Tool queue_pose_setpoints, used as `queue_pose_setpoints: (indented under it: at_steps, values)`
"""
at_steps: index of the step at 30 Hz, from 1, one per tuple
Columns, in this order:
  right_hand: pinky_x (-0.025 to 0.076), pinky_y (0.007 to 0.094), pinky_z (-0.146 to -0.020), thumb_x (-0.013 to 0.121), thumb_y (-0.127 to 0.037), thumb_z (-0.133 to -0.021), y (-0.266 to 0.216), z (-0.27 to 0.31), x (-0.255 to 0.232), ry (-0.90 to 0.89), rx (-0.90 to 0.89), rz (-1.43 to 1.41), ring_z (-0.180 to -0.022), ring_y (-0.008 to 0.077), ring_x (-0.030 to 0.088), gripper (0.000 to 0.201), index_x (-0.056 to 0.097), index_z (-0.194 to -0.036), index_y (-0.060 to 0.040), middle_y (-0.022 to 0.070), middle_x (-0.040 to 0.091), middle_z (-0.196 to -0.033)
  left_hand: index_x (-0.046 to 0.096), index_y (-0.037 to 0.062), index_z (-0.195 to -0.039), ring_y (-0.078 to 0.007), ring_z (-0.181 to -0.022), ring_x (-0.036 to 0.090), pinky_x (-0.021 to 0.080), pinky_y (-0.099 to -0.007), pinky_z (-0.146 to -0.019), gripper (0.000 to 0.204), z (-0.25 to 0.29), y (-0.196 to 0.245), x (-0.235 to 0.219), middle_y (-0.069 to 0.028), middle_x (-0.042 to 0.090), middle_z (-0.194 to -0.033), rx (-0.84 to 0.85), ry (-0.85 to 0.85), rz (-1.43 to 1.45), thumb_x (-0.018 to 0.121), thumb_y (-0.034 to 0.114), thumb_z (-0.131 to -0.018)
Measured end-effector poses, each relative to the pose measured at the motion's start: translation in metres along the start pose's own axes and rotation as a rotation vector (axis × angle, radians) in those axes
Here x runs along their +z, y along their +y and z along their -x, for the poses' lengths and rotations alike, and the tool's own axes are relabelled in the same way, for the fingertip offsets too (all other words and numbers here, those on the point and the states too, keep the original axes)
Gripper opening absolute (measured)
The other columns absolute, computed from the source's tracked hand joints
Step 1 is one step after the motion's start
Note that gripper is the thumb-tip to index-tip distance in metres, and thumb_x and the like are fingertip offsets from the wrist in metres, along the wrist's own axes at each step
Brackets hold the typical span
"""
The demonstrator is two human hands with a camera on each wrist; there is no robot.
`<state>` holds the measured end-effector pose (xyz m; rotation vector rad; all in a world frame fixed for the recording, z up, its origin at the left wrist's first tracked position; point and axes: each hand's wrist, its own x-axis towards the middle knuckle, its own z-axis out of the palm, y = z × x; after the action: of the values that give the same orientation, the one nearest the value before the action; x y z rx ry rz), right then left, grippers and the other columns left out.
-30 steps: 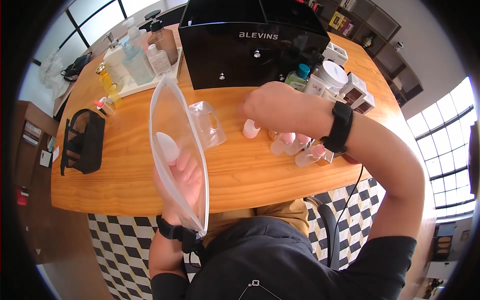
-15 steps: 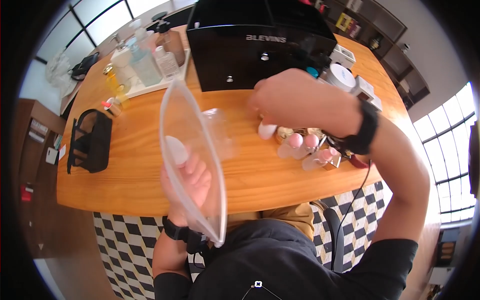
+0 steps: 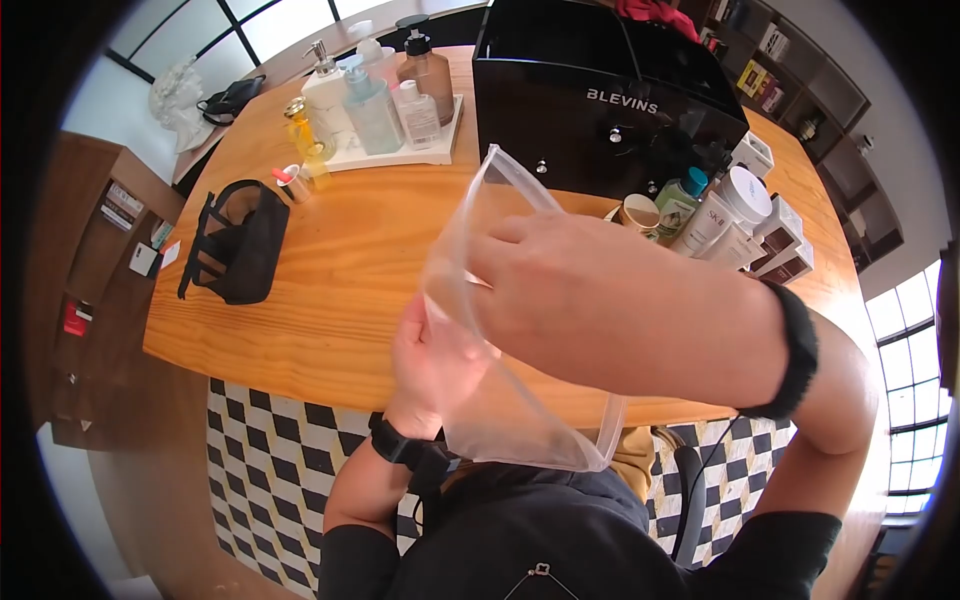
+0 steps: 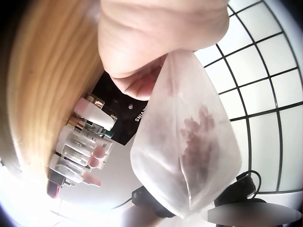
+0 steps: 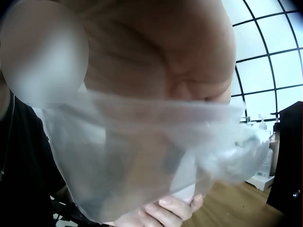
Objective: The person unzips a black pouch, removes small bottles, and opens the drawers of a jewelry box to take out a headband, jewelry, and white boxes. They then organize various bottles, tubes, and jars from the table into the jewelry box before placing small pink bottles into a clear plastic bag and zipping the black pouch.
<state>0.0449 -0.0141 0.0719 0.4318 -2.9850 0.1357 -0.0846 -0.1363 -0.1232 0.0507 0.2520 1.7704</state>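
My left hand [image 3: 435, 355] grips a translucent frosted pouch [image 3: 530, 425], its mouth spread toward me. In the left wrist view the frosted pouch [image 4: 163, 151] hangs below that hand. My right hand [image 3: 540, 275] reaches into the pouch mouth, its fingertips blurred behind the film. Through the film, the left wrist view shows several of its fingers [image 4: 201, 135]; I cannot tell what they hold. In the right wrist view a white rounded thing [image 5: 184, 179] shows just above the left fingers [image 5: 173, 208]. Crumpled clear plastic [image 5: 241, 156] shows beside the pouch there.
A black BLEVINS box [image 3: 600, 125] stands at the back, with jars, a green bottle [image 3: 680, 205] and cartons beside it. Pump bottles fill a white tray [image 3: 400, 158]. A black mesh case [image 3: 240, 245] sits left. Small pink-topped bottles [image 4: 78, 156] appear in the left wrist view.
My right hand has moved from over the table, near the black box, into the pouch mouth. The pouch has turned and widened. The head view has shifted left.
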Motion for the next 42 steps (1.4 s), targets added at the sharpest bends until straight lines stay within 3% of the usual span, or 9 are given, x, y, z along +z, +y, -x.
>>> queue_pose_setpoints:
  at_steps: [6,10,17,19,25,30,34,41,42]
  values:
    - [0.046,0.0395,-0.068,0.056,-0.005,-0.075,0.016,0.007,0.016,0.155,0.084,-0.418,-0.077,0.0338,0.057,0.012,0.054,-0.086,0.0004,0.0161,0.056,-0.079,0.042,0.0115,-0.133,-0.0243,-0.111,0.051,0.041,-0.0394,-0.092,0.052,0.008,-0.008,0.014,-0.0064,0.051,-0.127,0.038,-0.195,-0.268,0.050,0.040,-0.091]
    - [0.047,0.0401,-0.068,0.055,-0.006,-0.076,0.022,0.008,0.019,0.167,-0.016,-0.292,-0.078,0.0347,0.057,0.011,0.054,-0.086,0.0010,0.0167,0.058,-0.079,0.037,0.0127,-0.138,-0.0232,-0.123,0.045,0.040,-0.0413,-0.097,0.054,0.005,-0.010,0.025,-0.0054,0.046,-0.135,0.070,-0.246,-0.410,0.056,0.027,-0.089]
    - [0.049,0.0376,-0.070,0.065,-0.007,-0.073,0.020,0.020,-0.026,0.011,0.255,-0.123,-0.080,0.0325,0.060,0.017,0.063,-0.089,-0.0026,0.0125,0.062,-0.084,0.051,0.0080,-0.119,-0.0228,-0.108,0.054,0.043,-0.0397,-0.092,0.032,0.001,0.006,0.000,-0.0051,0.057,-0.118,0.078,-0.038,-0.114,0.046,0.012,-0.088]
    - [0.050,0.0358,-0.068,0.071,-0.008,-0.070,0.027,0.032,-0.038,0.176,0.206,-0.076,-0.078,0.0311,0.062,0.028,0.064,-0.097,-0.0044,0.0115,0.064,-0.084,0.055,0.0066,-0.108,-0.0210,-0.095,0.058,0.045,-0.0371,-0.085,0.024,0.001,0.012,-0.006,-0.0038,0.063,-0.101,0.124,0.002,-0.027,0.043,0.009,-0.088]
    - [0.050,0.0327,-0.069,0.067,-0.009,-0.073,0.040,0.067,-0.061,0.256,0.373,-0.094,-0.076,0.0287,0.063,0.024,0.065,-0.096,-0.0033,0.0119,0.065,-0.084,0.053,0.0071,-0.094,-0.0129,-0.062,0.041,0.036,-0.0279,-0.059,0.014,-0.002,0.013,-0.004,0.0001,0.043,-0.067,0.105,-0.137,0.154,0.042,0.016,-0.093]
    - [0.050,0.0357,-0.069,0.061,-0.011,-0.077,0.055,0.076,-0.045,0.251,0.412,-0.072,-0.074,0.0322,0.062,0.019,0.065,-0.093,-0.0012,0.0148,0.064,-0.080,0.052,0.0041,-0.104,-0.0119,-0.064,0.041,0.033,-0.0243,-0.062,0.020,-0.001,0.013,-0.007,-0.0013,0.045,-0.072,0.070,-0.277,0.105,0.045,0.019,-0.093]
    - [0.051,0.0366,-0.068,0.059,-0.008,-0.078,0.058,0.066,-0.022,-0.047,0.489,0.049,-0.080,0.0312,0.063,0.020,0.065,-0.097,-0.0022,0.0139,0.065,-0.090,0.051,0.0031,-0.109,-0.0119,-0.065,0.042,0.034,-0.0241,-0.064,0.024,-0.001,0.015,-0.010,-0.0027,0.047,-0.076,0.033,-0.321,0.108,0.048,0.018,-0.091]
    - [0.048,0.0296,-0.050,0.065,-0.015,-0.075,0.045,0.013,-0.017,-0.610,0.753,-0.155,-0.064,0.0201,0.065,0.016,0.068,-0.086,-0.0046,0.0080,0.066,-0.075,0.050,0.0036,-0.108,-0.0116,-0.066,0.039,0.033,-0.0241,-0.065,0.022,-0.003,0.015,-0.013,-0.0018,0.044,-0.075,0.043,-0.320,0.106,0.048,0.016,-0.091]
    - [0.048,0.0297,-0.050,0.065,-0.014,-0.074,0.048,0.010,-0.012,-0.621,0.632,0.012,-0.066,0.0202,0.065,0.014,0.068,-0.084,-0.0051,0.0071,0.067,-0.075,0.050,0.0036,-0.108,-0.0116,-0.066,0.038,0.032,-0.0241,-0.065,0.021,-0.002,0.014,-0.012,-0.0016,0.043,-0.075,0.046,-0.307,0.104,0.047,0.016,-0.091]
